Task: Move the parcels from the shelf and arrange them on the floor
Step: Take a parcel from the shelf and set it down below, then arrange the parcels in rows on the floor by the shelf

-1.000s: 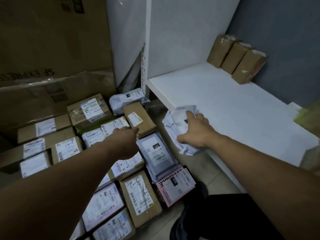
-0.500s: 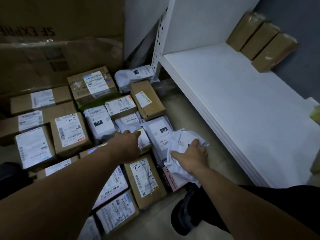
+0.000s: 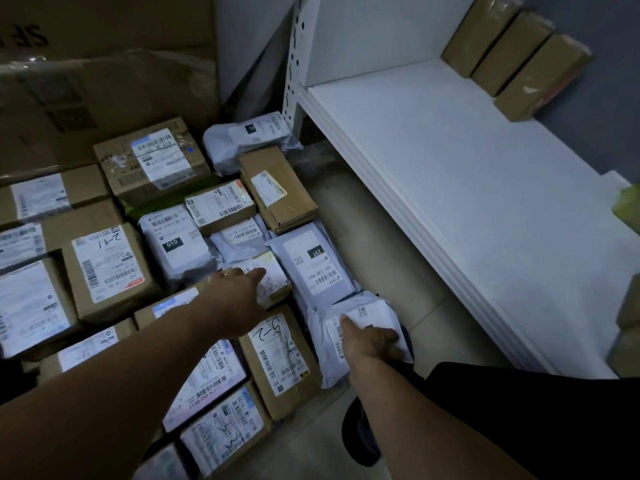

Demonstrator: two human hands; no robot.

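Observation:
My right hand grips a crumpled white soft mailer and holds it low at the right end of the floor rows, just below the grey mailer marked 231 and beside the brown box marked 5-2. With fingers stretched out, my left hand rests on a small labelled box in the middle of the rows. Several labelled boxes and mailers lie side by side on the floor. On the white shelf, three brown parcels lean against the back wall.
A large cardboard carton stands behind the floor rows. A strip of bare tile floor runs between the parcels and the shelf edge. My black shoe and knee are at the bottom. More brown boxes sit at the right edge.
My right hand has carried the white mailer from the shelf edge down to the floor beside the 5-2 box. My left hand stays on the small box.

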